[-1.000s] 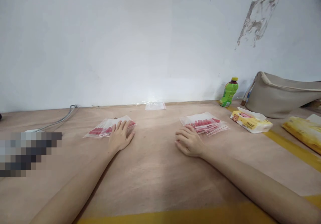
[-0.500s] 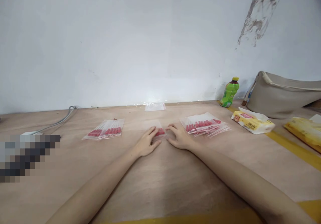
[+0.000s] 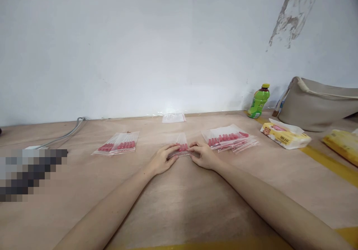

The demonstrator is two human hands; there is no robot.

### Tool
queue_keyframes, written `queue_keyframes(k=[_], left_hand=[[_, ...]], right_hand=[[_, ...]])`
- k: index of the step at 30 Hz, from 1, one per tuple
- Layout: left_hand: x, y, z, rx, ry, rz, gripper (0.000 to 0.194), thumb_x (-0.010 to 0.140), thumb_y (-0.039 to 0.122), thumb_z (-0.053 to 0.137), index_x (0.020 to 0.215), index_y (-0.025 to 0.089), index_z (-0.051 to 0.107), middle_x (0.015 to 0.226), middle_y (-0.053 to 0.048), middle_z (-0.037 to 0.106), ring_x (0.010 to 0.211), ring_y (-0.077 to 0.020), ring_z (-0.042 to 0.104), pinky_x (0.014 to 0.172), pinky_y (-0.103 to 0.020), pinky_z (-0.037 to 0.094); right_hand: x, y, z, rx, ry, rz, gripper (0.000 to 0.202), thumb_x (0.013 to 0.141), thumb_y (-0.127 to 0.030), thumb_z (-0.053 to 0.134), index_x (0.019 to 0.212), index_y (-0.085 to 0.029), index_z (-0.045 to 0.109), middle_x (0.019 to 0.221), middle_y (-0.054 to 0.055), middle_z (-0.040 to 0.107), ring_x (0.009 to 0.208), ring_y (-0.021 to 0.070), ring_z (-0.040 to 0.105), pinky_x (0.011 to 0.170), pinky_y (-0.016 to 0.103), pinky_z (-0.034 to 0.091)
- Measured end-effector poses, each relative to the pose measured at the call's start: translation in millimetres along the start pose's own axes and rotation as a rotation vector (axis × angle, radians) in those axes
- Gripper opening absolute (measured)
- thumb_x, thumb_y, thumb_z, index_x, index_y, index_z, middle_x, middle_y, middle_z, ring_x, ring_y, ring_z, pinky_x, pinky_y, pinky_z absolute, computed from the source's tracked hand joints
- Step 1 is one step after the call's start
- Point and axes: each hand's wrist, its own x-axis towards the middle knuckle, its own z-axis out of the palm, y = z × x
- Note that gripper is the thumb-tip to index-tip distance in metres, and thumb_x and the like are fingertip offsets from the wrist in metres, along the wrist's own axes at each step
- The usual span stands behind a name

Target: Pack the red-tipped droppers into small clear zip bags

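Observation:
Flat on the table in front of me is a small clear zip bag [image 3: 181,138] with a row of red pieces, whose exact kind is too small to tell. My left hand [image 3: 163,159] has its fingers over the bag's left side, thumb at the near edge. At the near right corner, my right hand [image 3: 205,156] pinches the bag with curled fingers and thumb. To the left lie similar filled bags [image 3: 126,138], partly overlapping. A fanned stack of filled bags [image 3: 226,132] sits just beyond my right hand.
Against the wall lies another flat clear bag [image 3: 173,118]. On the right stand a green bottle [image 3: 258,102], a yellow tissue pack [image 3: 285,135], a second yellow pack [image 3: 341,145] and a grey handbag [image 3: 316,106]. A grey cable [image 3: 68,132] runs along the left.
My right hand has closed in on the bag's right corner. My left hand has shifted only slightly, and more of the red pieces now shows between the hands. The view has turned a little.

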Motion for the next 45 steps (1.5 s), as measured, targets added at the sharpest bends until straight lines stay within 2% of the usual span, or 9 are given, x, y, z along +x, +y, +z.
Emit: queue_keyframes(k=[5, 10, 15, 20, 23, 27, 33, 37, 45], left_hand=[[11.5, 4.6, 6.8, 0.012, 0.099, -0.039, 0.029, 0.080, 0.025, 0.053, 0.108, 0.020, 0.059, 0.102, -0.006, 0.062, 0.093, -0.0191, 0.058, 0.084, -0.034, 0.047], [21.2, -0.9, 12.1, 0.116, 0.062, -0.031, 0.023, 0.081, 0.032, 0.054, 0.098, 0.022, 0.065, 0.090, -0.005, 0.063, 0.083, -0.0181, 0.059, 0.074, -0.030, 0.048], [23.2, -5.1, 15.6, 0.256, 0.067, -0.049, 0.018, 0.080, 0.026, 0.055, 0.093, 0.021, 0.066, 0.084, -0.006, 0.064, 0.079, -0.0201, 0.059, 0.071, -0.033, 0.047], [17.5, -4.7, 10.0, 0.115, 0.078, -0.015, 0.023, 0.081, 0.027, 0.054, 0.101, 0.020, 0.063, 0.100, -0.007, 0.062, 0.093, -0.0191, 0.057, 0.081, -0.032, 0.047], [13.1, -6.2, 3.6, -0.010, -0.013, 0.047, 0.033, 0.082, 0.032, 0.053, 0.113, 0.021, 0.057, 0.118, -0.007, 0.055, 0.107, -0.0195, 0.052, 0.091, -0.034, 0.043], [11.7, -9.9, 0.6, -0.036, -0.092, 0.058, 0.039, 0.081, 0.036, 0.053, 0.118, 0.023, 0.053, 0.121, -0.006, 0.054, 0.114, -0.0209, 0.048, 0.096, -0.037, 0.040], [16.2, -2.8, 7.2, 0.144, 0.067, 0.178, 0.031, 0.079, 0.033, 0.056, 0.107, 0.020, 0.060, 0.109, -0.009, 0.059, 0.102, -0.0217, 0.054, 0.088, -0.037, 0.044], [21.6, 5.7, 18.4, 0.280, 0.159, 0.304, 0.016, 0.082, 0.025, 0.051, 0.090, 0.020, 0.064, 0.092, -0.005, 0.065, 0.090, -0.0189, 0.057, 0.080, -0.034, 0.045], [30.7, 4.4, 31.6, 0.447, 0.228, 0.374, 0.015, 0.081, 0.016, 0.048, 0.080, 0.015, 0.063, 0.080, -0.006, 0.065, 0.077, -0.0178, 0.058, 0.070, -0.031, 0.046]], right_hand=[[-1.3, -2.7, -1.2, 0.013, -0.034, 0.002, 0.017, 0.073, -0.007, 0.048, 0.078, -0.019, 0.059, 0.081, 0.004, 0.061, 0.068, 0.0145, 0.057, 0.061, 0.027, 0.046], [-1.8, -3.8, -2.9, 0.009, -0.074, 0.017, 0.018, 0.078, -0.009, 0.044, 0.079, -0.020, 0.057, 0.082, 0.004, 0.061, 0.068, 0.0144, 0.057, 0.061, 0.026, 0.046], [-1.5, -4.7, -2.8, 0.043, -0.071, 0.009, 0.018, 0.080, -0.010, 0.043, 0.082, -0.020, 0.058, 0.083, 0.004, 0.063, 0.071, 0.0153, 0.059, 0.064, 0.028, 0.048], [-4.1, 2.2, 2.6, 0.026, -0.031, -0.007, 0.023, 0.076, -0.008, 0.047, 0.089, -0.021, 0.060, 0.093, 0.004, 0.065, 0.082, 0.0158, 0.061, 0.073, 0.029, 0.049], [-4.6, 8.6, 5.9, -0.061, -0.020, -0.007, 0.022, 0.077, -0.008, 0.047, 0.089, -0.021, 0.060, 0.092, 0.004, 0.065, 0.080, 0.0151, 0.061, 0.071, 0.028, 0.049], [-2.1, 10.7, 3.7, -0.279, -0.032, -0.082, 0.017, 0.082, -0.012, 0.046, 0.084, -0.018, 0.062, 0.087, 0.005, 0.065, 0.078, 0.0160, 0.059, 0.070, 0.028, 0.045], [3.5, 5.3, -5.1, -0.513, -0.046, -0.255, 0.017, 0.084, -0.016, 0.047, 0.080, -0.018, 0.063, 0.079, 0.004, 0.065, 0.074, 0.0153, 0.053, 0.072, 0.031, 0.036], [4.9, 4.3, -5.5, -0.549, -0.048, -0.282, 0.016, 0.084, -0.019, 0.047, 0.081, -0.019, 0.063, 0.079, 0.003, 0.064, 0.077, 0.0157, 0.050, 0.075, 0.033, 0.033], [8.6, 3.5, -2.7, -0.569, -0.031, -0.249, 0.016, 0.084, -0.019, 0.045, 0.081, -0.017, 0.061, 0.074, 0.003, 0.063, 0.074, 0.0158, 0.049, 0.076, 0.035, 0.029]])
